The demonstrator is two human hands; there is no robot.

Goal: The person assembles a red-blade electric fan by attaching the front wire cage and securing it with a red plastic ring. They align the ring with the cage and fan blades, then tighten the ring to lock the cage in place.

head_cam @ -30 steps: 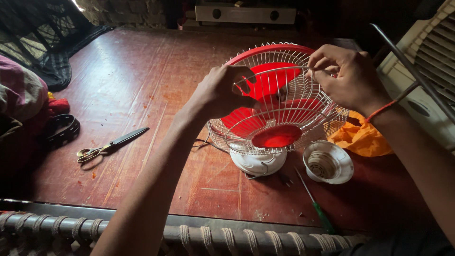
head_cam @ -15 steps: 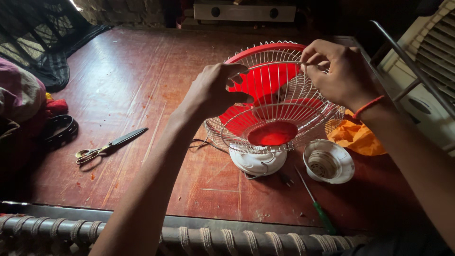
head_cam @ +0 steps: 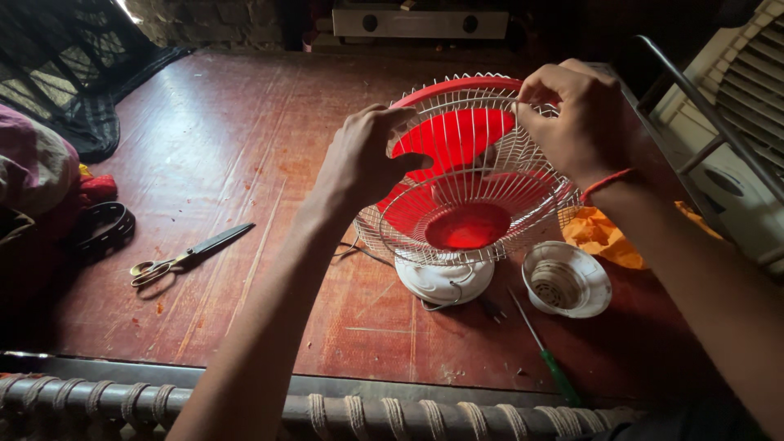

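A small table fan (head_cam: 457, 278) with a white base stands on the red-brown wooden table (head_cam: 245, 147). Its red blades (head_cam: 453, 135) show behind a white wire guard (head_cam: 490, 196) with a red centre cap (head_cam: 467, 226). My left hand (head_cam: 359, 159) grips the guard's upper left rim. At the upper right rim, my right hand (head_cam: 572, 118) pinches the wires. The guard leans forward and down from the red rear ring (head_cam: 457, 84).
A white round cap (head_cam: 566, 280) and a green-handled screwdriver (head_cam: 549, 359) lie right of the fan base. An orange cloth (head_cam: 608, 233) is behind them. Scissors (head_cam: 184, 253) lie at left, near a dark strap (head_cam: 102, 229). A white appliance (head_cam: 735, 122) stands at the right.
Both hands have shifted slightly up and left along the guard's top rim, and the guard has tipped a little further forward.
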